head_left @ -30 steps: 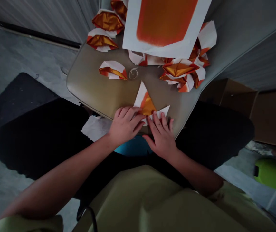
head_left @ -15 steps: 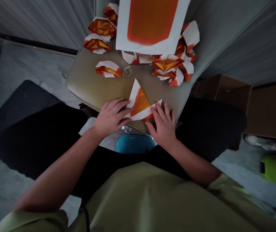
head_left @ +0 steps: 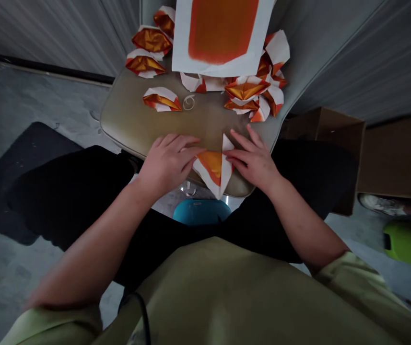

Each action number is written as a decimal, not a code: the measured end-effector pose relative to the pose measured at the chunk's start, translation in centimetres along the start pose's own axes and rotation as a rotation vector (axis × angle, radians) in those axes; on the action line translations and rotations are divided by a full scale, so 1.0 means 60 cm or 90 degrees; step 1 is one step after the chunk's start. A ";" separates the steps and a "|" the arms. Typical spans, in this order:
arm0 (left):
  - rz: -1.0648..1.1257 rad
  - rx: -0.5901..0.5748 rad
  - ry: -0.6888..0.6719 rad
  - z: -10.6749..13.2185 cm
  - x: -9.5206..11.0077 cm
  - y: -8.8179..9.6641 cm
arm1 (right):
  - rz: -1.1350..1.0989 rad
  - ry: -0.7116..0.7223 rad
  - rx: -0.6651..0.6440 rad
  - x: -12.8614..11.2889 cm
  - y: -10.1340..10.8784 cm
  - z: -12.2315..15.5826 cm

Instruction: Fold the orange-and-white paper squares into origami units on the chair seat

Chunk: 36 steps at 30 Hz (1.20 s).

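A folded paper (head_left: 210,167), white with an orange and gold middle, lies at the seat's front edge with one point toward me. My left hand (head_left: 169,160) is closed on its left corner, thumb and fingers together. At its right side my right hand (head_left: 253,158) pinches the raised white flap between thumb and a finger, the other fingers stretched out above. The fingertips partly cover both corners. Just beyond lie a small pale rubber band (head_left: 188,102) and a folded paper ingot (head_left: 162,99).
A flat stack of orange-and-white paper (head_left: 223,33) stands at the back of the chair seat (head_left: 126,110). Folded ingots (head_left: 247,89) crowd its right, others (head_left: 152,40) its left. Below are a blue stool (head_left: 201,212) and cardboard boxes (head_left: 395,163); a green object (head_left: 410,244) is right.
The folded paper has turned, its point now toward me, and its right side stands up as a flap. My right hand has shifted right and lifted its outer fingers.
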State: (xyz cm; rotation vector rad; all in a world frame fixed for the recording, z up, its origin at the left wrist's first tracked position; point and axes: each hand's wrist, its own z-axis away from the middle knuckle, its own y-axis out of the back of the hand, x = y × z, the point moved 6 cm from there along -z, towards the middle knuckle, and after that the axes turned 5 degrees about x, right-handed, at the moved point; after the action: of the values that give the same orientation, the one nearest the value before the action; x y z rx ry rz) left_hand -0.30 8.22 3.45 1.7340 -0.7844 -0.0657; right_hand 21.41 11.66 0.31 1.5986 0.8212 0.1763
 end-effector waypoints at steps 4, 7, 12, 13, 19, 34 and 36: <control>0.022 -0.095 -0.057 0.003 0.015 -0.033 | -0.003 0.055 -0.046 0.012 0.000 -0.024; 0.007 -0.125 -0.070 0.021 0.032 -0.054 | -0.005 0.075 -0.030 0.007 0.000 -0.030; -0.008 -0.138 -0.105 0.051 0.048 -0.059 | 0.022 0.059 0.047 -0.016 0.003 0.005; -0.017 -0.134 -0.112 0.055 0.049 -0.058 | 0.022 0.063 0.046 -0.021 0.001 0.014; -0.020 -0.112 -0.155 0.053 0.039 -0.040 | -0.033 0.071 0.027 -0.019 0.001 0.037; 0.175 -0.074 -0.001 -0.004 0.008 -0.014 | -0.086 0.019 -0.012 -0.019 0.002 0.033; 0.206 -0.066 0.083 -0.011 -0.004 -0.026 | -0.088 0.017 -0.025 -0.021 0.001 0.033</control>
State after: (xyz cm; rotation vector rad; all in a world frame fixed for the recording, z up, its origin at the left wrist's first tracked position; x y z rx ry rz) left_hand 0.52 9.08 2.19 1.4801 -0.9378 0.2214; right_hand 21.58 9.30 0.37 1.4992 0.9404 0.1145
